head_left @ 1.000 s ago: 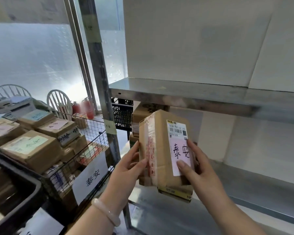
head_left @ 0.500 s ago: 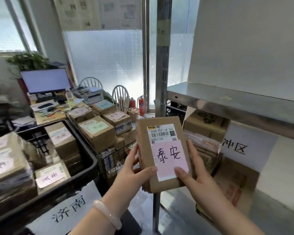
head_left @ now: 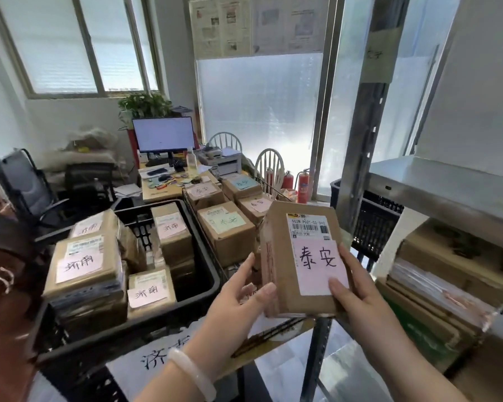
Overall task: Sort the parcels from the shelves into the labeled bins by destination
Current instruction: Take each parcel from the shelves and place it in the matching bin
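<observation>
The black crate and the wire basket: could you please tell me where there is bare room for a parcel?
The black crate has bare room in its near right corner, between its wall, the tall 济南 parcel and the low 济南 parcel. The wire basket is crowded with 泰安 parcels.

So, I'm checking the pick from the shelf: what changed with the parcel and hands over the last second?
The brown cardboard parcel with a pink handwritten label has come out from under the grey metal shelf and leftward, toward the stacked brown boxes, turning its label face-on. Unchanged: the left hand and right hand both grip its sides, right thumb on the label; nothing was let go.
</observation>
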`<act>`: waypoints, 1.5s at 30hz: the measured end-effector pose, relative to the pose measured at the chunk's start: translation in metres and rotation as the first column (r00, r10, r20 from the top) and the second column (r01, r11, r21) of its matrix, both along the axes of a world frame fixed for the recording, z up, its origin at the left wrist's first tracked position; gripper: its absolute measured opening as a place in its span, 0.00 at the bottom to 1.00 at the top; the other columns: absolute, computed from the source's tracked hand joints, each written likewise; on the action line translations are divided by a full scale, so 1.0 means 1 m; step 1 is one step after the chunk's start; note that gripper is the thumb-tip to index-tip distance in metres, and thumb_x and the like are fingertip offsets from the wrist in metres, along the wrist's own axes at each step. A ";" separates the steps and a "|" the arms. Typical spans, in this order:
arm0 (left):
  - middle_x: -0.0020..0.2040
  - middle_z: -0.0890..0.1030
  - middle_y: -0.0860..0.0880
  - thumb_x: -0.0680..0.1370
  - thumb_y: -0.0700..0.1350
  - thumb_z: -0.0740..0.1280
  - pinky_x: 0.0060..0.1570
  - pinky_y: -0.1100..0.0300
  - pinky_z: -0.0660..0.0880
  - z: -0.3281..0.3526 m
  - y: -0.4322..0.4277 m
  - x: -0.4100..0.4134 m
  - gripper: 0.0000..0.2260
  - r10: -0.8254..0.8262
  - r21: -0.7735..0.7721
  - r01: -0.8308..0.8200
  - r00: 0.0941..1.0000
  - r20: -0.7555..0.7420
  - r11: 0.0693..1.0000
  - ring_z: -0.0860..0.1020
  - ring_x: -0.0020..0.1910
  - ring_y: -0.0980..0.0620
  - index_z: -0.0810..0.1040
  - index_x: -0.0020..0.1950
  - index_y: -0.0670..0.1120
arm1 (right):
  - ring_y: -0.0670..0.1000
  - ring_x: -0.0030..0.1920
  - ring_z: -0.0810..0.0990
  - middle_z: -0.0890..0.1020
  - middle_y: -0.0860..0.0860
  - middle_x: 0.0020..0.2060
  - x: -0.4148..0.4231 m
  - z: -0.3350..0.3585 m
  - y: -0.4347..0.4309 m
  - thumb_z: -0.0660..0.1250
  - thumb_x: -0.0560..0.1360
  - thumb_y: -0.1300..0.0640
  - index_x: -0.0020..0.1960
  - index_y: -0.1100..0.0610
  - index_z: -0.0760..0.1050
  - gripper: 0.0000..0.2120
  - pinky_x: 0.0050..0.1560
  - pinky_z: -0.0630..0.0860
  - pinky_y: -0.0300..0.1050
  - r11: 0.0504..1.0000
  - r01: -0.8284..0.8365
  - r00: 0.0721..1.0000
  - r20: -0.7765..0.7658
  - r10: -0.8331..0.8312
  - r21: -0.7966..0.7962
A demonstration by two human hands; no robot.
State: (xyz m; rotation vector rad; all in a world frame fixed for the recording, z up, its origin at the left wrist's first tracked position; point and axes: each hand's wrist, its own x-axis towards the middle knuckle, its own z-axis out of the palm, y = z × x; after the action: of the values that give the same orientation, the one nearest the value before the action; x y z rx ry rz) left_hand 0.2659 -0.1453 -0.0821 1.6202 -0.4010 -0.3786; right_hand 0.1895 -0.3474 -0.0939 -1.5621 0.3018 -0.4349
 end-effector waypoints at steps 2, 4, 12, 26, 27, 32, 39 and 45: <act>0.72 0.68 0.59 0.66 0.70 0.67 0.70 0.49 0.68 0.001 0.005 0.021 0.35 0.021 0.036 -0.023 0.998 0.053 0.999 0.69 0.69 0.56 0.59 0.71 0.72 | 0.48 0.60 0.79 0.79 0.38 0.59 0.021 0.008 -0.007 0.65 0.79 0.55 0.63 0.25 0.67 0.25 0.60 0.78 0.54 1.000 0.025 1.000 0.008 -0.025 -0.010; 0.73 0.67 0.59 0.71 0.65 0.65 0.69 0.51 0.69 0.005 0.011 0.045 0.31 0.039 0.038 -0.043 0.995 0.094 0.998 0.69 0.69 0.56 0.60 0.73 0.69 | 0.46 0.60 0.77 0.77 0.38 0.60 0.047 0.019 -0.014 0.65 0.80 0.56 0.65 0.26 0.65 0.26 0.60 0.77 0.52 0.997 0.048 0.999 0.009 -0.048 -0.060; 0.71 0.68 0.60 0.72 0.68 0.62 0.69 0.50 0.69 0.027 0.024 0.144 0.31 0.010 0.075 -0.025 0.980 0.197 0.997 0.70 0.67 0.57 0.61 0.74 0.66 | 0.48 0.59 0.78 0.77 0.41 0.63 0.174 0.046 -0.049 0.64 0.80 0.57 0.70 0.31 0.66 0.26 0.59 0.76 0.52 0.984 0.056 0.994 -0.088 -0.072 -0.171; 0.66 0.73 0.65 0.79 0.56 0.66 0.53 0.68 0.70 0.013 0.032 0.258 0.20 -0.048 0.129 0.023 0.980 0.195 0.991 0.73 0.61 0.65 0.67 0.69 0.69 | 0.57 0.54 0.79 0.75 0.49 0.57 0.340 0.067 -0.060 0.64 0.80 0.52 0.68 0.36 0.71 0.19 0.48 0.82 0.58 0.965 -0.052 0.913 -0.404 -0.057 -0.255; 0.65 0.73 0.66 0.78 0.59 0.66 0.52 0.69 0.70 0.011 0.032 0.259 0.21 -0.058 0.142 0.031 0.979 0.196 0.989 0.73 0.61 0.66 0.67 0.69 0.69 | 0.57 0.55 0.78 0.76 0.50 0.59 0.346 0.062 -0.060 0.65 0.79 0.49 0.67 0.38 0.73 0.17 0.51 0.81 0.57 0.953 -0.029 0.919 -0.382 -0.093 -0.302; 0.67 0.71 0.66 0.72 0.64 0.64 0.59 0.65 0.69 0.007 0.023 0.264 0.25 -0.084 0.202 0.029 0.960 0.269 0.979 0.71 0.63 0.68 0.66 0.69 0.70 | 0.53 0.56 0.75 0.77 0.51 0.64 0.355 0.049 -0.057 0.65 0.78 0.43 0.66 0.44 0.76 0.18 0.47 0.73 0.46 0.861 0.072 0.939 -0.257 -0.228 -0.503; 0.71 0.65 0.64 0.77 0.61 0.64 0.71 0.53 0.66 0.015 -0.006 0.247 0.27 -0.228 0.352 0.084 0.891 0.392 0.932 0.65 0.69 0.64 0.59 0.74 0.69 | 0.50 0.73 0.65 0.69 0.47 0.72 0.287 0.052 -0.045 0.64 0.78 0.42 0.73 0.43 0.66 0.24 0.72 0.64 0.56 0.657 0.090 0.957 -0.118 -0.266 -0.749; 0.64 0.62 0.66 0.78 0.59 0.65 0.61 0.65 0.63 0.024 -0.060 0.202 0.29 -0.353 0.399 0.146 0.779 0.518 0.905 0.62 0.63 0.65 0.57 0.76 0.65 | 0.41 0.74 0.59 0.62 0.38 0.74 0.172 0.023 -0.025 0.65 0.75 0.39 0.74 0.36 0.60 0.30 0.74 0.62 0.50 0.593 0.124 0.933 -0.111 -0.342 -0.795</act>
State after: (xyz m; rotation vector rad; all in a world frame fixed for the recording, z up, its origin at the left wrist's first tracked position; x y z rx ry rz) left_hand 0.4674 -0.2050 -0.0581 2.0197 -1.0852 -0.1417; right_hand 0.3614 -0.3720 -0.0714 -2.4793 0.5779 -0.6246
